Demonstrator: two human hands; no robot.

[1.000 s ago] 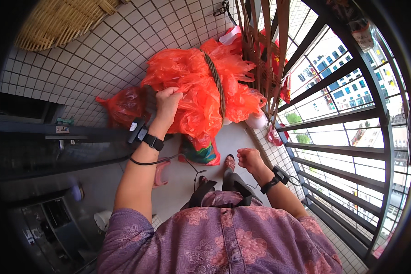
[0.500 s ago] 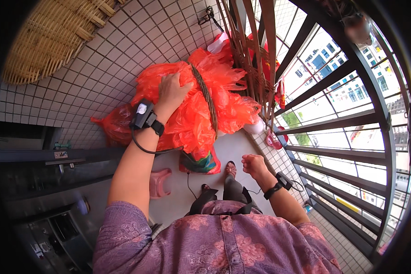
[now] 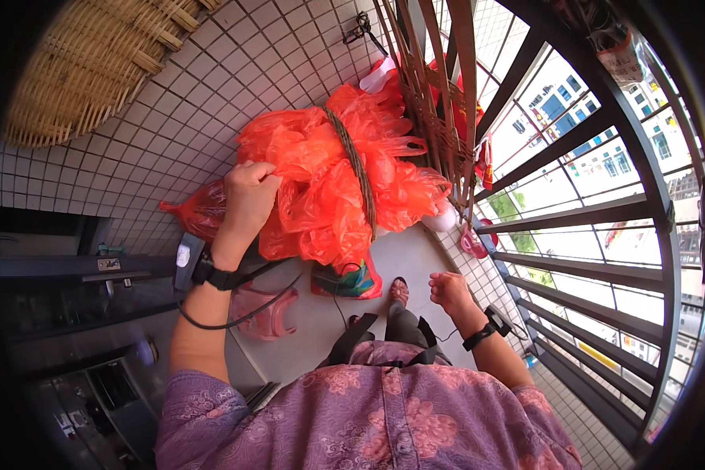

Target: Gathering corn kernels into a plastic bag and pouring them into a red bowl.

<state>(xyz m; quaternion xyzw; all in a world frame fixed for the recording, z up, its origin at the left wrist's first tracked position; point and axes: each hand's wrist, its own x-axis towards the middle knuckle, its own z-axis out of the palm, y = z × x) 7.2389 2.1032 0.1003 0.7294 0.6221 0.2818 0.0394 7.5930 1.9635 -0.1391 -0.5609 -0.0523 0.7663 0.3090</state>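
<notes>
A heap of thin red-orange plastic bags (image 3: 313,196) fills the middle, with a dark braided handle (image 3: 354,168) arching over it. My left hand (image 3: 249,197) is at the left edge of the heap, fingers curled closed against the plastic. Its fingertips are hidden, so whatever they pinch cannot be made out. Below the heap hangs a patterned red, green and blue bag (image 3: 348,280). My right hand (image 3: 450,293) is held apart over the floor, its fingers curled in with nothing visible inside. Each wrist wears a black strap with a small device and cable.
A pink plastic stool (image 3: 265,312) stands on the floor at left. A woven bamboo tray (image 3: 94,74) is against the tiled wall (image 3: 282,51). Tall brown slats (image 3: 446,102) rise behind the bags. Dark metal railing (image 3: 587,270) runs along the right, and a dark cabinet (image 3: 94,305) lies left.
My left hand has moved left and down from the top of the bags, and its spread fingers have curled closed. My right hand has shifted slightly right and stays curled.
</notes>
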